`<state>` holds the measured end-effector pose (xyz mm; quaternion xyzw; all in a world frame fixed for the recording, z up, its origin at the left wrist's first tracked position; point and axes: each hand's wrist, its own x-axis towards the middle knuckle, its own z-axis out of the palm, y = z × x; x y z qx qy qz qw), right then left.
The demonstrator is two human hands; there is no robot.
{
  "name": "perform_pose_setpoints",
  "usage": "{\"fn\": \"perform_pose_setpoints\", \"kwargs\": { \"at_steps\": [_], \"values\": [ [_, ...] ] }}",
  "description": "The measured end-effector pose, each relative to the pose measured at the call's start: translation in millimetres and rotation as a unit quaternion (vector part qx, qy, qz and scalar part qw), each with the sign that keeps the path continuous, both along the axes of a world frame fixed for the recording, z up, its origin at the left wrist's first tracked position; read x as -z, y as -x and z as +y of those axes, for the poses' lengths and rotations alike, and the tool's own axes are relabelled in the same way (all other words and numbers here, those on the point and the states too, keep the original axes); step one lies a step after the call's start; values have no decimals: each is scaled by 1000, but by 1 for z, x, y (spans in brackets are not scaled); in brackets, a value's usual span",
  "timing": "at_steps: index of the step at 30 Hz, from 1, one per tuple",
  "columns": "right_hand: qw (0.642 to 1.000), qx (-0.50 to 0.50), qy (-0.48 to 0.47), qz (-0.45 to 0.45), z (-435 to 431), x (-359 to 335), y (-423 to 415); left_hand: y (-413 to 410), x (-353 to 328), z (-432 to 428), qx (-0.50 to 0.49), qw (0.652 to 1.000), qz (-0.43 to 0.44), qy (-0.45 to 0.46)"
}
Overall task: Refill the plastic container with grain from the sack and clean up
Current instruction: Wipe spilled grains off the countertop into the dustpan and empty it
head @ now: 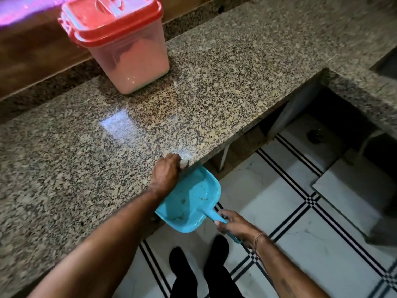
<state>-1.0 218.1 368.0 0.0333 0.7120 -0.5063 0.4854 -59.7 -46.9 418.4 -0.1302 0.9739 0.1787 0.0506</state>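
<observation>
Cleaning is the step in hand. At centre, the left hand (167, 172) rests with bent fingers on the counter (214, 93) edge; whether it holds anything I cannot tell. The right hand (235, 227) grips the blue dustpan (189, 201) handle below that edge. The plastic container (126, 50) stands closed at upper left. Next, I judge, the pale grain (184, 162) must go over the edge into the pan.

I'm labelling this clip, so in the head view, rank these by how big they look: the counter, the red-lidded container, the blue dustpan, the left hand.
1. counter
2. container, even with its top cut off by the picture edge
3. dustpan, handle included
4. left hand
</observation>
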Motion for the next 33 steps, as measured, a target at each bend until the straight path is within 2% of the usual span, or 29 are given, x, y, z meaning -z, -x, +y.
{"fn": "perform_pose_setpoints", "kwargs": {
  "at_steps": [2, 5, 10, 12, 14, 16, 18, 20, 22, 29, 33],
  "values": [
    [1000, -3, -7, -2, 1, 0, 0, 4, -1, -1, -19, 999, -25, -10],
    [1000, -7, -19, 6, -4, -1, 4, -13, -3, 7, -35, 999, 13, -39],
    [1000, -14, -26, 10, -13, -2, 12, -42, 5, 22, 114, 991, 29, 70],
    [1000, -16, -18, 12, -15, -3, 14, -42, 3, 15, 132, 987, 47, 74],
    [1000, -19, -14, 13, -15, -5, 16, -37, -8, 3, 77, 993, 84, 19],
    [1000, -22, -14, 10, -13, -3, 17, -29, -19, -14, -27, 992, 120, -41],
    [1000, -25, -12, 7, -13, -1, 16, -24, -17, -31, -111, 982, 124, -95],
    [1000, -18, -9, 5, -12, 3, 16, -22, -6, -33, -146, 972, 104, -152],
    [1000, -16, -7, 6, -11, 5, 14, -18, 4, -23, -117, 977, 87, -159],
    [1000, -8, -7, 17, -6, 14, 6, -7, 10, -22, 45, 994, 63, -77],
    [1000, -22, -20, 8, -7, 16, 2, 7, 0, -22, 50, 997, -41, -46]
  ]
}}
